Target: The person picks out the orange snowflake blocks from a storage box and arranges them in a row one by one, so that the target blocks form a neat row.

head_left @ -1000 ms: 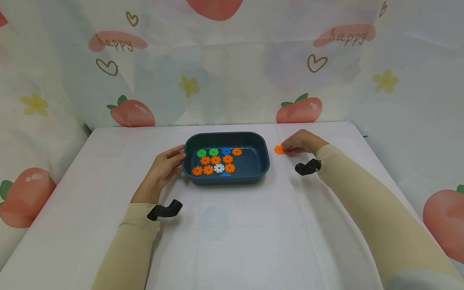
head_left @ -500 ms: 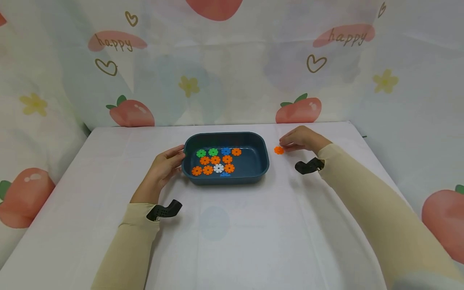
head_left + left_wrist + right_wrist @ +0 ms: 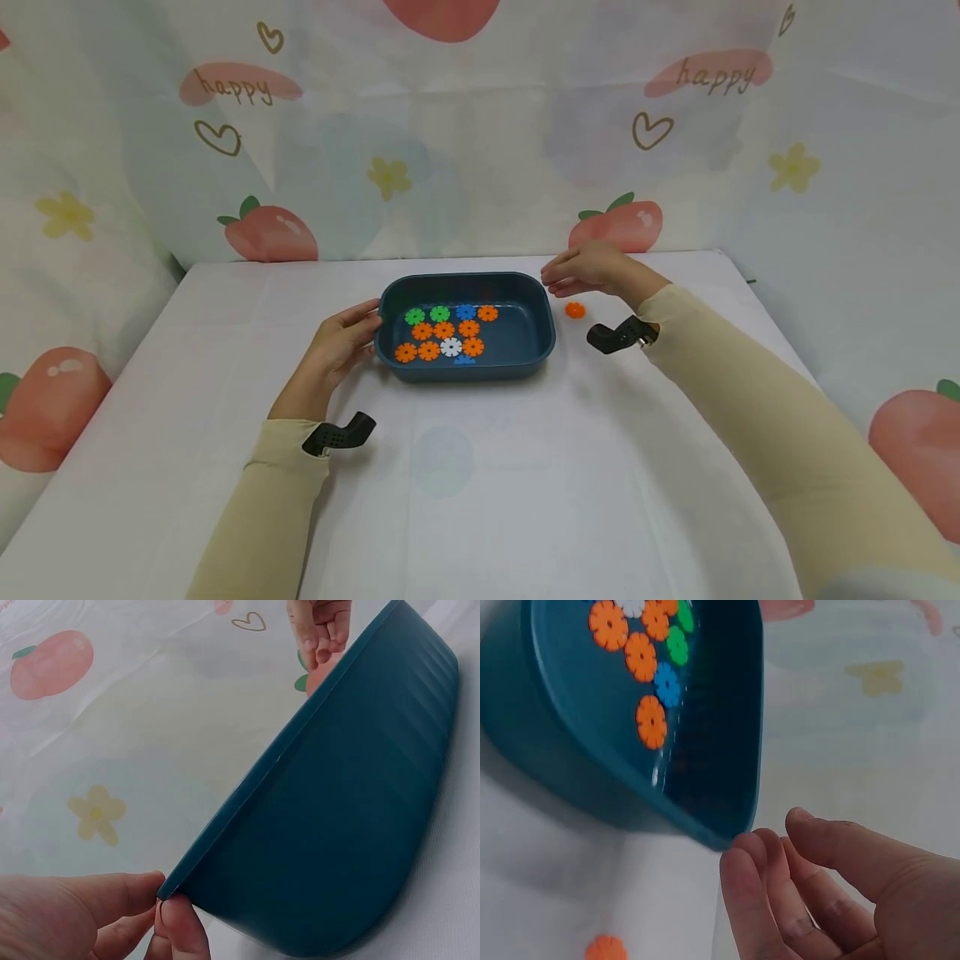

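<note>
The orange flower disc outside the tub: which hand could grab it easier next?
The right hand, probably. It is nearer the orange flower disc, at the same end of the teal tub, and holds nothing visible; the left hand pinches its opposite rim.

There is room above and in front of the tray [image 3: 468,375]; the left hand [image 3: 336,346] blocks its left end, the right hand [image 3: 592,271] its far-right corner, an orange disc [image 3: 575,310] its right side.
</note>
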### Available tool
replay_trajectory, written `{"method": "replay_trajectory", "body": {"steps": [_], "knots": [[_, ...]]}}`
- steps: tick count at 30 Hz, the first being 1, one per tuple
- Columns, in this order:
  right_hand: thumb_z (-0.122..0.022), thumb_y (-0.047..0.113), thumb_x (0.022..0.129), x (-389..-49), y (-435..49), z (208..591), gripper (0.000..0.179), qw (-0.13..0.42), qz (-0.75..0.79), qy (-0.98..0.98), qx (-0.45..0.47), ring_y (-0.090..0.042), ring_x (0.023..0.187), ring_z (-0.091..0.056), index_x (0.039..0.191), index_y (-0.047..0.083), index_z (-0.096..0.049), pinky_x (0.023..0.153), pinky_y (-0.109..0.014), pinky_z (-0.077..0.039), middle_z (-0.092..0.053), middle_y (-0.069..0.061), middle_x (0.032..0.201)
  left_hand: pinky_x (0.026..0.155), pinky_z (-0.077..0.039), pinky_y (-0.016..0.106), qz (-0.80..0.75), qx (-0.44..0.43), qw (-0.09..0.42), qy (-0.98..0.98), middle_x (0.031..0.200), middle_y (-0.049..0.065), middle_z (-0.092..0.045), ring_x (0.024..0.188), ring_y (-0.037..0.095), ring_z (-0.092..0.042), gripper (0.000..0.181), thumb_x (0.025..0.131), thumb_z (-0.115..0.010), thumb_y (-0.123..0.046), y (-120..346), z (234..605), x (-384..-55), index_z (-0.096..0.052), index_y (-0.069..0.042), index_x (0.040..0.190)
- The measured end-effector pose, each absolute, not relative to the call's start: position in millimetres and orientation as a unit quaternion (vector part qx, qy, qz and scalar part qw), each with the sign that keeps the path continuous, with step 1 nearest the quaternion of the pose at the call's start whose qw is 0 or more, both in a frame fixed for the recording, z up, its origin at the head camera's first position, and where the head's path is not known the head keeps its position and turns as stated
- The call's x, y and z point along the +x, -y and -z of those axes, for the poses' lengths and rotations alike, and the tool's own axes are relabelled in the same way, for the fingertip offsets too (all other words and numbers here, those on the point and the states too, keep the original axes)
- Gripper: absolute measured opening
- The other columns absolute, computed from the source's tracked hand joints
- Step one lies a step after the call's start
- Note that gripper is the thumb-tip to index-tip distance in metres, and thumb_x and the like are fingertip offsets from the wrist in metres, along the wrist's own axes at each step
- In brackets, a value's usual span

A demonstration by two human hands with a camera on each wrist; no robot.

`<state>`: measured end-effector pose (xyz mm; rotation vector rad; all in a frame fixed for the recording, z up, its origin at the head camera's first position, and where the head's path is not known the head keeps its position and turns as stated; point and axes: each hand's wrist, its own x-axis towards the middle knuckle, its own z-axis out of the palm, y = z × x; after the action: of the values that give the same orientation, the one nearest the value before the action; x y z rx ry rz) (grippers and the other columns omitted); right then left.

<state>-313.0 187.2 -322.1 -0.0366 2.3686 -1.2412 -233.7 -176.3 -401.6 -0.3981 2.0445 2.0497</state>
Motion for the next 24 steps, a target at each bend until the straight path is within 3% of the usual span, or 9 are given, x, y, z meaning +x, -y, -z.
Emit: {"method": "replay_trajectory", "body": {"steps": [6,14,24], "knots": [[-0.064,0.011,0.096,-313,-165,325,0.033,0.242,0.464,-0.852,-0.024,-0.023,0.092,-0.07,0.123,-0.009,-0.063,0.083,-0.032,-0.057,-0.069,-0.02,0.112,0.07,-0.049,0.017,-0.695,-0.137,0.111,-0.697,0.14,0.006,-0.048,0.092,0.009,-0.056,0.047,0.101,-0.056,-0.017,176,401,-234,-0.048,-0.018,0.147],[-0.063,0.005,0.095,-314,-139,330,0.034,0.269,0.486,-0.831,-0.008,-0.032,0.107,-0.067,0.125,-0.011,-0.06,0.094,-0.039,-0.052,-0.063,-0.027,0.124,0.07,-0.049,0.017,-0.696,-0.139,0.111,-0.695,0.14,0.005,-0.047,0.093,0.011,-0.055,0.047,0.101,-0.057,-0.017,177,400,-234,-0.048,-0.018,0.147],[-0.066,0.0,0.091,-316,-115,338,0.038,0.269,0.51,-0.816,0.043,-0.037,0.117,-0.062,0.126,-0.013,-0.058,0.096,-0.038,-0.051,-0.059,-0.027,0.129,0.07,-0.049,0.017,-0.699,-0.137,0.111,-0.693,0.139,0.005,-0.047,0.093,0.011,-0.055,0.047,0.101,-0.056,-0.016,177,401,-235,-0.048,-0.018,0.147]]}}
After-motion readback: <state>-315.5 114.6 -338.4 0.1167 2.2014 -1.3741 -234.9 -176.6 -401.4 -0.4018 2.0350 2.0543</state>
